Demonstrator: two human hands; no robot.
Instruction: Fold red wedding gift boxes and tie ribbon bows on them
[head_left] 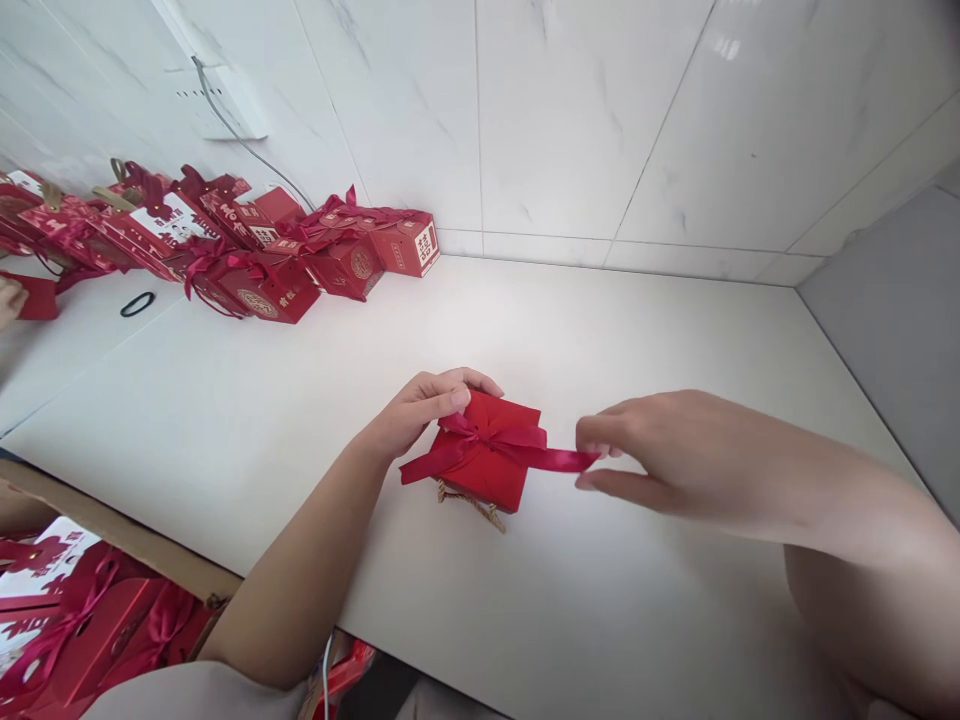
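A small red box (491, 475) rests on the white table in front of me, with a dark pink ribbon (487, 437) tied in a bow on its top. My left hand (431, 405) grips the box at its back left corner, thumb on the top face. One ribbon end stretches out to the right, where my right hand (626, 450) has it between thumb and fingers. The other end hangs loose at the left. A twisted tan cord (472, 500) lies along the front edge of the box.
Red gift boxes (277, 285) with ribbons line the tiled wall at the back left. A black band (137, 304) lies nearby. Another person's hand (10, 300) holds something red at the far left. A carton (112, 525) of red boxes stands at the front left.
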